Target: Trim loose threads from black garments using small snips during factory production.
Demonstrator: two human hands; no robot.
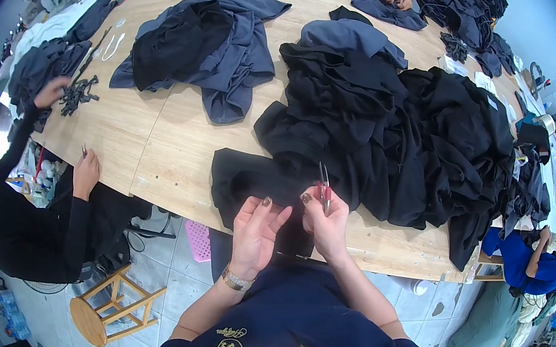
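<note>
The black cloth (239, 172) lies on the tabletop (179, 153) at lower centre of the frame, just above the left hand (253, 235), the nearer one, whose fingers curl loosely apart with nothing visible between them. The right hand (327, 227) has its fingers closed around the snips (324, 190), long axis running up the frame, tips toward the black heap (395, 140) that crowds the upper right.
</note>
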